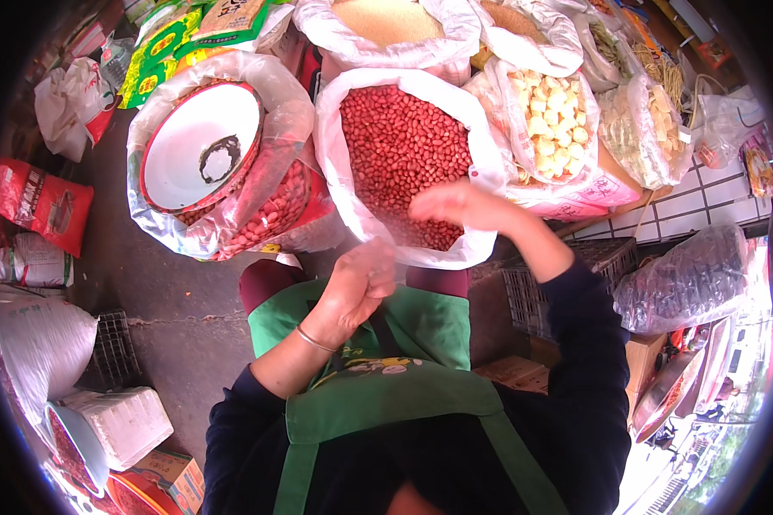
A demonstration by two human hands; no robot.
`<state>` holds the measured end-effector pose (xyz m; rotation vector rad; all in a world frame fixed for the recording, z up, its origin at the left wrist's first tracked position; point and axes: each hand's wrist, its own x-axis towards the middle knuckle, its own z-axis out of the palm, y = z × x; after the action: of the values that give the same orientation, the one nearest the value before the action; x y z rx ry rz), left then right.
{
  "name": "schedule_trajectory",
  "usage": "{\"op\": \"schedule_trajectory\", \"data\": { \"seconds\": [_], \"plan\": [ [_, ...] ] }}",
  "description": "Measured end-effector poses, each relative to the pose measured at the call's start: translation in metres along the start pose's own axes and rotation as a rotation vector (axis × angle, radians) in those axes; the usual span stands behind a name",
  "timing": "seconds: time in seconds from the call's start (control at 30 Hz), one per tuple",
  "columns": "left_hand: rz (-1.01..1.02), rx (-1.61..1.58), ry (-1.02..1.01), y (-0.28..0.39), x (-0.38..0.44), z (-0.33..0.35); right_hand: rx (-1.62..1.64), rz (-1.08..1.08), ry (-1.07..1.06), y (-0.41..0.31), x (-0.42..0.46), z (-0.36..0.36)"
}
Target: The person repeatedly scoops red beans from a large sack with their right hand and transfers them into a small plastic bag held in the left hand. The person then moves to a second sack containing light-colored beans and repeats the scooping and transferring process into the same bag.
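Note:
An open white woven sack (335, 161) of red-skinned peanuts (402, 135) stands before me. Over the lower right part of the peanuts is my right hand (460, 205), its fingers blurred and pointing left; whether it holds anything cannot be told. My left hand (361, 280) is raised near the sack's front rim, fingers curled in and blurred, with a bangle on the wrist. Something pale and blurred lies at its fingertips, too unclear to name. Left of the sack, a white enamel basin (187, 141) with a red rim rests tilted in a clear plastic-lined bag (283, 122) of peanuts.
Sacks of grain (386, 22) and pale dried pieces (547, 122) stand behind and to the right. A black plastic crate (522, 296) is at the right, near a wrapped bundle (689, 280). On the left are a red packet (42, 206) and a white foam box (125, 428).

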<state>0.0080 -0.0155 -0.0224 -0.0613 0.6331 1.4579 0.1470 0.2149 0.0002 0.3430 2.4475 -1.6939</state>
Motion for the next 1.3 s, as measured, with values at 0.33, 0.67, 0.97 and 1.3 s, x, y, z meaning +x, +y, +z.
{"op": "schedule_trajectory", "data": {
  "seconds": [0.33,0.67,0.97,1.3],
  "plan": [
    [0.016,0.009,0.058,-0.001,-0.002,0.003,-0.441,0.125,-0.043,0.003,0.063,0.051],
    [0.020,0.013,0.044,0.005,-0.008,0.003,0.119,-0.050,0.297,-0.014,0.077,-0.016],
    [0.017,-0.003,0.043,0.005,-0.007,0.001,0.214,0.065,0.409,-0.034,0.053,-0.049],
    [0.006,0.000,0.014,0.003,-0.004,0.001,-0.479,-0.228,0.579,-0.012,0.022,-0.002]
  ]
}}
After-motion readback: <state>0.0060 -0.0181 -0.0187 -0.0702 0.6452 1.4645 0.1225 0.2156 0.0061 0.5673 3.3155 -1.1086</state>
